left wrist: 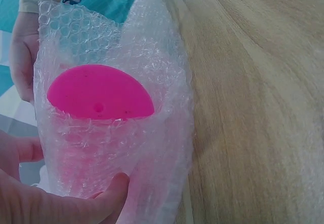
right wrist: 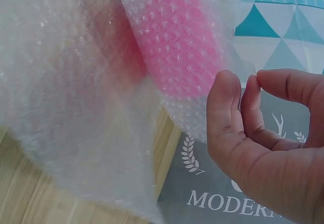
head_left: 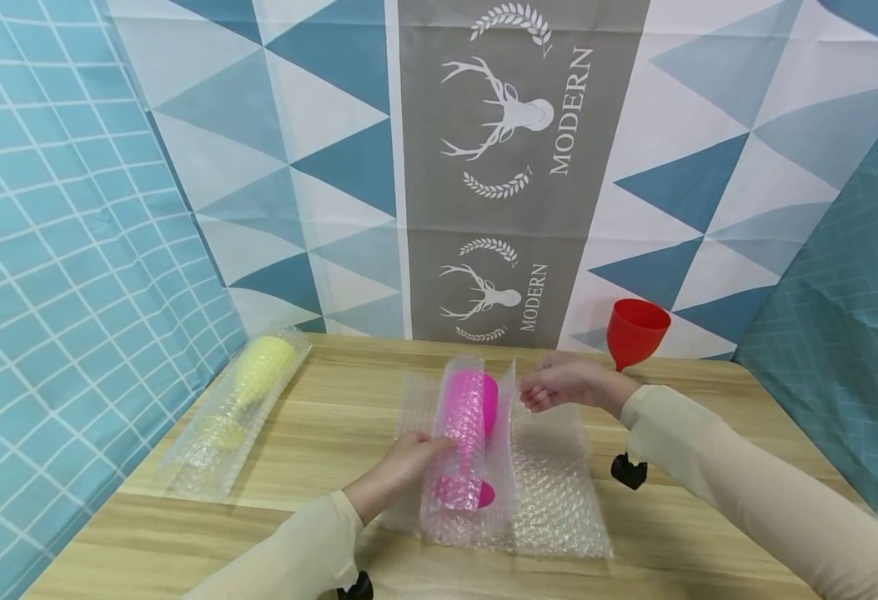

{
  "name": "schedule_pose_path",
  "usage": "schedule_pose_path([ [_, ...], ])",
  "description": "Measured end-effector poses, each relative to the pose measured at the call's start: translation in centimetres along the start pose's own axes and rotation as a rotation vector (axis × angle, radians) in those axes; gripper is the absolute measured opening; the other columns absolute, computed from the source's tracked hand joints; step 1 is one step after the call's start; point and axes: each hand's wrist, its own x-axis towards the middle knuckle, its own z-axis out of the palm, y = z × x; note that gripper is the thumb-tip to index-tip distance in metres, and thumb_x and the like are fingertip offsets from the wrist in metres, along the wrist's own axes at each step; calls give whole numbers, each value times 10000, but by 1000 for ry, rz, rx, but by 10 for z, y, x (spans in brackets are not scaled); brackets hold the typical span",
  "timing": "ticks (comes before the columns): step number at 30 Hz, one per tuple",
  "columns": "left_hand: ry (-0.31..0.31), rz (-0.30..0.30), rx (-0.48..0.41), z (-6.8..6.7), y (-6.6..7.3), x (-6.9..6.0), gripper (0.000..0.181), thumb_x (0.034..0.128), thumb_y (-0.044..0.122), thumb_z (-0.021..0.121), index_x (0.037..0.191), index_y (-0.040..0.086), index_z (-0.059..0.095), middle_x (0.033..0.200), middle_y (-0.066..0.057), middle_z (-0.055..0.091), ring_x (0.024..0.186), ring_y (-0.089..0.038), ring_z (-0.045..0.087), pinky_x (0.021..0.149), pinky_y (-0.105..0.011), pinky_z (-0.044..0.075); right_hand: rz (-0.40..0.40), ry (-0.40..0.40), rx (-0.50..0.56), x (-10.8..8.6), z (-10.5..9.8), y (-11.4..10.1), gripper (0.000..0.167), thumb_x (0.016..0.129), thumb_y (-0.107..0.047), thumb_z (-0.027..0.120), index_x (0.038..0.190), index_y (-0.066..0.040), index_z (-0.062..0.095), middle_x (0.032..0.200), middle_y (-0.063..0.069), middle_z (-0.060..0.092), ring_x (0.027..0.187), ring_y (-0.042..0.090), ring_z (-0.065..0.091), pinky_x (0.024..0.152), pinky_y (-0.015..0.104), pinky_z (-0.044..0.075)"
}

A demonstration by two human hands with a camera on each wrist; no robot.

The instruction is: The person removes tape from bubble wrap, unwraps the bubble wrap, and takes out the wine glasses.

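A pink plastic goblet (head_left: pixel 490 404) lies on a sheet of bubble wrap (head_left: pixel 559 500), part of which is folded over it. My left hand (head_left: pixel 408 462) grips the wrapped goblet from the left. In the left wrist view its thumb presses on the wrap (left wrist: pixel 167 82), and the goblet's round pink base (left wrist: pixel 101 92) shows uncovered. My right hand (head_left: pixel 569 382), fingers curled, is at the upper right of the bundle beside a raised flap of the wrap. Seen from the right wrist, my right hand (right wrist: pixel 268 127) pinches a clear edge between thumb and finger.
On the left of the wooden table (head_left: pixel 318 417) lies a yellow goblet (head_left: pixel 262 367) rolled in bubble wrap. A red goblet (head_left: pixel 636 332) stands at the back right, just beyond my right forearm. Patterned cloth (head_left: pixel 348 167) hangs behind, with blue sheets at both sides.
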Motion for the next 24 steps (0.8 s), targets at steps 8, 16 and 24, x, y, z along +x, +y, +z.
schedule_pose_path([
  [8, -24, -8, 0, -2, 1, 0, 397, 895, 383, 583, 612, 191, 381, 560, 89, 331, 522, -77, 299, 495, -217, 312, -2, 0, -47, -2, -8, 8, 203, 944, -83, 527, 1003, 103, 586, 757, 1, 654, 702, 76, 626, 791, 263, 593],
  [16, -25, -22, 11, -2, 2, 1, 392, 892, 398, 587, 617, 191, 398, 575, 83, 357, 533, -80, 320, 520, -229, 342, 26, 3, -45, -14, -24, 24, 255, 953, -116, 541, 1094, 96, 557, 839, 15, 672, 765, 101, 641, 822, 270, 588],
  [24, -2, -33, 11, 1, 1, 0, 398, 878, 397, 604, 617, 188, 390, 570, 84, 341, 535, -88, 310, 505, -227, 322, -9, 31, -132, -26, -19, 20, 306, 955, -158, 554, 1152, 76, 552, 1011, 139, 671, 872, 163, 659, 873, 310, 581],
])
